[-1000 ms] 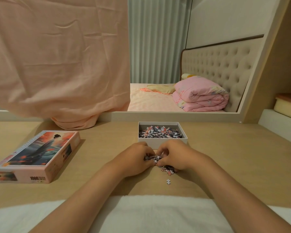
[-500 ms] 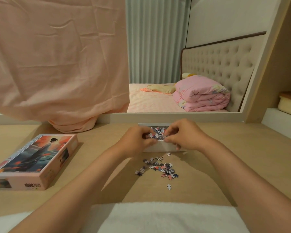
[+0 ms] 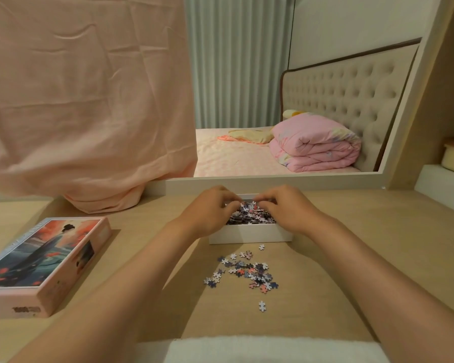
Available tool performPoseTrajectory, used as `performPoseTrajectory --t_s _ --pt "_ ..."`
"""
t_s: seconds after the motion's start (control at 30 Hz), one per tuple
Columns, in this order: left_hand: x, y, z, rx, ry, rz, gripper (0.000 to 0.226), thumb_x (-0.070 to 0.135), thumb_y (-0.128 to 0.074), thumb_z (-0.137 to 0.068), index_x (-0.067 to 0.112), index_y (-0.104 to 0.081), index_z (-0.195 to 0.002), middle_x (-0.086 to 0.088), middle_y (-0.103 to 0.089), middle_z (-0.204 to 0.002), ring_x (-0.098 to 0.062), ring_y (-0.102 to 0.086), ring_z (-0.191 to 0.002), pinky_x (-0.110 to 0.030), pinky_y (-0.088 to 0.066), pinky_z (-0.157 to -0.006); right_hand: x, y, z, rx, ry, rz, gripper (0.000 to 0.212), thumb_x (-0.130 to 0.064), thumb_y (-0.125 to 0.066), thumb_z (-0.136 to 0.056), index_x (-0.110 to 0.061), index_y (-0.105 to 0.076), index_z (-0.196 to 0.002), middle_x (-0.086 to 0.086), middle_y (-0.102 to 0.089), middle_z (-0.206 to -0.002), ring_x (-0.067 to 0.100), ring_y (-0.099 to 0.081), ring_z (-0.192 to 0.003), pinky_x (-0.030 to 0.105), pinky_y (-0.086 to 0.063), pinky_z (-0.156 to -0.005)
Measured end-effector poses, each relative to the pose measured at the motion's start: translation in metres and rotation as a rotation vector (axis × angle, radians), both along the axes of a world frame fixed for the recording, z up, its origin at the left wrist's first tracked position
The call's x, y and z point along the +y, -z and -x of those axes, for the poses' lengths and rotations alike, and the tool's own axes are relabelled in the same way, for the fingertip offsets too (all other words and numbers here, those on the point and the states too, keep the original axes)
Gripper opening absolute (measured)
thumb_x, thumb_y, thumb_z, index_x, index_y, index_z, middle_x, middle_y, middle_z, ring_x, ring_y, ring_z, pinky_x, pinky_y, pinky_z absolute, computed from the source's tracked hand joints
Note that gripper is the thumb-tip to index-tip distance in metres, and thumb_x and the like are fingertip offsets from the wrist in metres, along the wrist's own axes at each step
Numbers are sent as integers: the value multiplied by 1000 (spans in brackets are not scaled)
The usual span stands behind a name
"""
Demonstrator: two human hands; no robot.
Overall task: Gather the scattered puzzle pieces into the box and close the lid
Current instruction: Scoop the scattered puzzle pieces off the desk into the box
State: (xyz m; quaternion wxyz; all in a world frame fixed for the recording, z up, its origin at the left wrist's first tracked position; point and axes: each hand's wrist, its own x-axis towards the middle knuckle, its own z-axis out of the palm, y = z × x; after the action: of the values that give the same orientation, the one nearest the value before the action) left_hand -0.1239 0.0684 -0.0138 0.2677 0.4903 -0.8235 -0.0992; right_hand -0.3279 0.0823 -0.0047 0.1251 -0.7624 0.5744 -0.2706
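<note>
progress: partway | box base (image 3: 249, 235) holds piece heap (image 3: 250, 217) | left hand (image 3: 210, 212) + right hand (image 3: 286, 209) over box, fingers curled onto heap, grip unclear | loose puzzle pieces (image 3: 247, 271) just in front of box, uncollected | lid (image 3: 45, 260) well left of box, off

A: What colours do I have here?

B: Your desk (image 3: 378, 244) is pale tan wood. The box (image 3: 249, 235) is plain white, and the pieces in it (image 3: 249, 215) are a jumble of navy, white and salmon pink; the loose pieces (image 3: 247, 271) show that same mix.

A: And the lid?

B: Your lid (image 3: 45, 260) has pale pink sides; its top carries a painted figure with black hair, on grey-teal with orange-red blotches.

A: Behind them?

B: You face a peach-pink cloth (image 3: 84, 100), a pale grey-green curtain (image 3: 236, 61) in vertical pleats, a cream buttoned headboard (image 3: 346, 85) edged in brown, and a pink quilt (image 3: 315, 142) with pastel yellow and lilac patches.
</note>
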Motion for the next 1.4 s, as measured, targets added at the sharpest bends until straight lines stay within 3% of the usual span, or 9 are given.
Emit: performPoseTrajectory --t_s 0.1,0.27,0.37,0.47,0.6,0.8,0.93,1.2,1.4 --pt "10 6 -8 -121 66 87 34 42 -48 -97 29 -66 -123 8 -58 -128 -13 -52 -114 -35 -41 -99 3 2 2 74 -57 -17 27 -29 -56 -97 -30 -70 -120 -4 -72 -115 15 -64 -106 31 -49 -93" --pt "22 18 -8 -402 71 17 51 50 -34 -100 33 -36 -149 9 -30 -157 -11 -25 -143 -33 -16 -116 19 4 -3 336 -176 -159 37 -35 -44 -101 -36 -55 -137 -7 -56 -141 16 -50 -127 36 -40 -106" --pt "25 16 -8 -341 59 14 55 48 -38 -100 32 -28 -152 8 -23 -160 -14 -21 -145 -33 -15 -118 26 2 -5 327 -162 -112 39 -33 -44 -102 -31 -53 -140 -8 -48 -149 16 -44 -134 33 -34 -112" --pt "29 10 -15 -241 49 128 51 43 -47 -98 32 -40 -147 6 -36 -152 -16 -33 -138 -33 -28 -113 33 -5 -6 231 -142 29 34 -27 -49 -101 -31 -61 -133 -12 -55 -141 12 -51 -127 27 -37 -106" --pt "49 0 -26 -170 52 294 23 36 -56 -93 33 -62 -115 14 -53 -104 -9 -52 -94 -29 -43 -77 48 -14 -13 183 -180 76 27 -21 -54 -98 -33 -72 -113 -14 -67 -113 -7 -54 -82 15 -40 -77" --pt "84 0 -45 -337 91 -212 21 46 -65 -77 36 -65 -95 18 -64 -86 1 -57 -75 -22 -47 -67 68 -3 -18 403 -150 -60 26 -19 -55 -96 -28 -72 -114 -12 -70 -114 6 -64 -97 31 -53 -89" --pt "83 14 -52 -253 118 -257 21 38 -74 -79 34 -70 -99 18 -65 -86 4 -56 -74 -12 -43 -66 65 17 -17 532 -127 -77 29 -3 -54 -90 -25 -66 -74 -7 -66 -80 16 -62 -75 34 -55 -73" --pt "73 34 -38 -171 138 -37 34 47 -70 -83 34 -64 -114 16 -53 -101 -2 -52 -83 -25 -48 -78 66 20 -15 240 -169 -133 32 -10 -58 -95 -29 -72 -116 -10 -71 -114 6 -65 -99 26 -52 -92" --pt "80 40 -28 -191 171 13 35 40 -62 -92 24 -66 -123 4 -54 -105 -5 -43 -93 -19 -33 -80 66 25 -26 416 -277 -148 47 -1 -49 -94 -31 -65 -126 -2 -57 -117 22 -56 -106 41 -49 -94"
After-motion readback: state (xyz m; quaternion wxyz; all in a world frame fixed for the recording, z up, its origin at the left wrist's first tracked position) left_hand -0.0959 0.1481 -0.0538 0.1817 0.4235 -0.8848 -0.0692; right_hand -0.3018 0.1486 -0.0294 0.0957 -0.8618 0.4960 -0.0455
